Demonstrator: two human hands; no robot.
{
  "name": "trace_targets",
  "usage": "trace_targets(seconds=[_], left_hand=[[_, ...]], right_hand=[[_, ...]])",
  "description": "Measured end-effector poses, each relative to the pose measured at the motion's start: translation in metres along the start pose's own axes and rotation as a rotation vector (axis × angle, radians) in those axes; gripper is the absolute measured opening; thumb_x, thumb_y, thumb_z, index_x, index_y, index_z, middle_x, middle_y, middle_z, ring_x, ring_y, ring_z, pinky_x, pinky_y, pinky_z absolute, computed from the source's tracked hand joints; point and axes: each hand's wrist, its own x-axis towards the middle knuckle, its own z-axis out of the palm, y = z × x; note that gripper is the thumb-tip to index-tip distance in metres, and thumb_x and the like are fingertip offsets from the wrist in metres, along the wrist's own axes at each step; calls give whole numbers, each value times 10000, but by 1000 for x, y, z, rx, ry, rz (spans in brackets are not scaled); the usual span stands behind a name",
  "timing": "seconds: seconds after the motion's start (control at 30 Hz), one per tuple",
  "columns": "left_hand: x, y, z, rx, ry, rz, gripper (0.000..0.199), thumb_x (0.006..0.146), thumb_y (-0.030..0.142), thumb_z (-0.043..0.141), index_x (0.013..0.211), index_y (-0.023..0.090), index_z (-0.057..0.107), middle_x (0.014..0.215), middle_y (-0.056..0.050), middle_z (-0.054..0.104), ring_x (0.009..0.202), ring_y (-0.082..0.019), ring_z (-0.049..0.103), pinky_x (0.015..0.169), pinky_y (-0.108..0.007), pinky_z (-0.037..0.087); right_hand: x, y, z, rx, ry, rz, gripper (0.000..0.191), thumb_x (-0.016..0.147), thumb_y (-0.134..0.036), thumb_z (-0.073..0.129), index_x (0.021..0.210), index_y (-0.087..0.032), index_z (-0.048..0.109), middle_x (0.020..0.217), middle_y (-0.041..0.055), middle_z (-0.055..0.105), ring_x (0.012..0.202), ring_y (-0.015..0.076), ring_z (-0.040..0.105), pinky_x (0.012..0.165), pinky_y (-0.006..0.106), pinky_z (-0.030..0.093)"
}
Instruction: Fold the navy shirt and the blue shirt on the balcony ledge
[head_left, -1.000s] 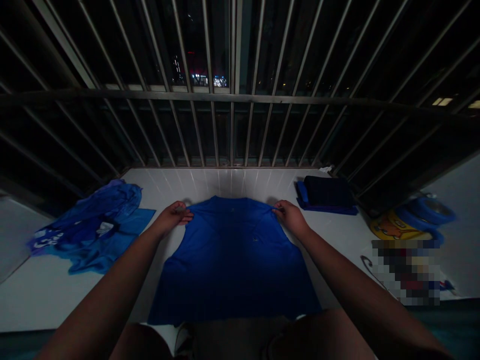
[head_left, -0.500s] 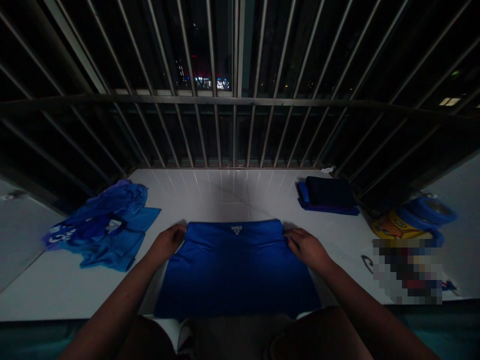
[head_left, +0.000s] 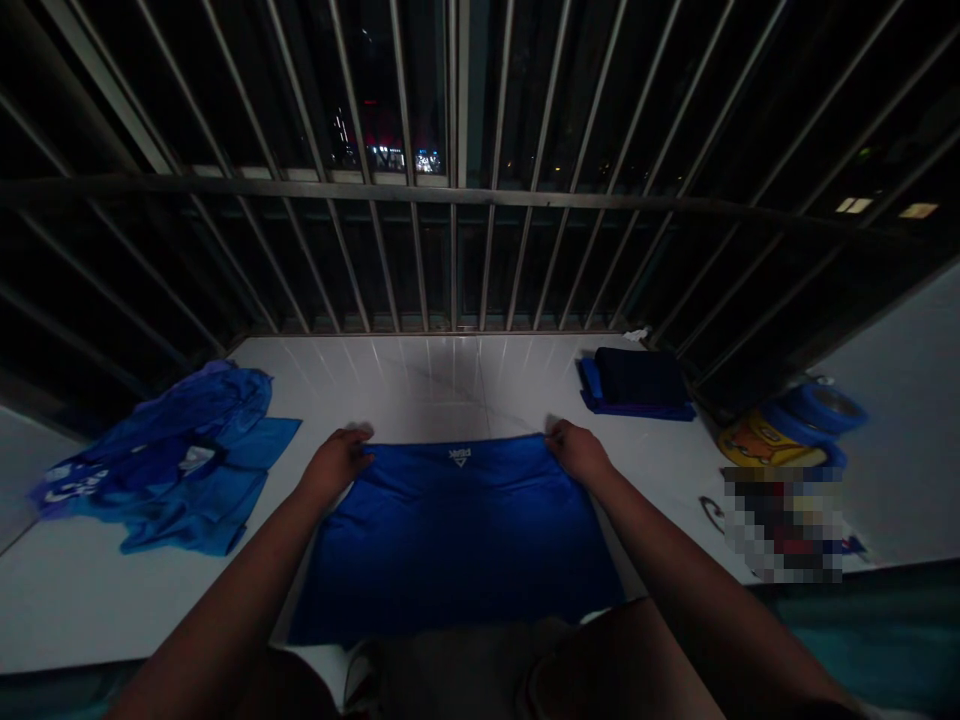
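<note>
- Both forearms reach forward from the bottom corners of the view and converge, angled inward, bare and dark in the dim light.
- The left forearm [head_left: 225, 590] runs up to a bent wrist, and the left hand [head_left: 337, 463] sits palm down, fingers pinched together.
- The right forearm [head_left: 686, 560] mirrors it, and the right hand [head_left: 577, 452] also pinches, fingertips pointing inward.
- Both hands sit well apart, about midway between the near and far edges of the table [head_left: 442, 385].

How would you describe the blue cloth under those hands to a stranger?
Below metal window bars lies a white tiled ledge. Centred there, the left hand and right hand grip a flat, folded blue garment with a white logo, unlike the crumpled blue heap.
</note>
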Motion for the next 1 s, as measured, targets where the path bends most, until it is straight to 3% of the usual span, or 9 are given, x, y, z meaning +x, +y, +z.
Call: trace_targets(seconds=[0.1,0.2,0.47,0.63,0.73,0.83,0.93,1.0], left_hand=[[8,-4,0,5,-66,141,443,865,401,691,1236,188,807,1311,-146,779,1119,-310,781,1037,-397,602],[17,-6,1,38,-152,174,347,844,394,683,1100,206,823,1201,-130,812,1050,-309,788,1010,-403,602],[36,-1,-9,91,-290,113,149,678,390,786,767,283,734,819,-14,802,878,-275,782,858,-338,563],[44,10,-16,102,-296,104,124,639,357,805,636,298,695,713,6,766,839,-271,777,852,-333,558],[53,16,-18,123,-240,49,95,676,337,794,669,295,709,736,5,782,856,-270,787,834,-319,562],[57,22,-20,161,-141,-24,68,797,325,719,803,274,763,877,-44,833,946,-291,806,865,-327,570],[48,29,-18,192,-20,-78,325,928,313,590,1160,217,797,1164,-135,841,1093,-330,799,943,-377,593],[32,34,-12,192,72,-38,441,995,303,509,1348,177,741,1327,-167,799,1189,-331,774,1046,-408,592]], right_hand=[[4,-1,-2,23,4,-82,455,987,-300,787,1414,-207,660,1281,122,810,1175,270,771,973,312,533],[9,-2,-1,46,-27,-147,609,911,-245,857,1477,-206,635,1274,107,808,1168,265,769,984,305,538],[20,3,-1,91,-133,-256,210,868,-184,844,1073,-221,823,1015,43,827,968,232,782,914,308,558],[29,3,2,119,-96,-236,159,842,-192,842,998,-218,824,943,29,817,912,227,775,890,317,571],[36,-2,6,132,-35,-184,143,902,-216,785,1043,-213,810,889,13,801,812,203,761,839,308,584],[43,-10,7,132,65,-143,193,976,-198,690,1142,-219,787,988,34,813,897,200,773,905,314,592],[41,-19,5,123,152,-143,279,1030,-205,621,1276,-195,753,1214,110,797,1076,228,766,1039,355,579],[30,-22,7,122,179,-178,331,1068,-246,584,1359,-181,728,1357,149,754,1217,250,733,1150,389,539]])
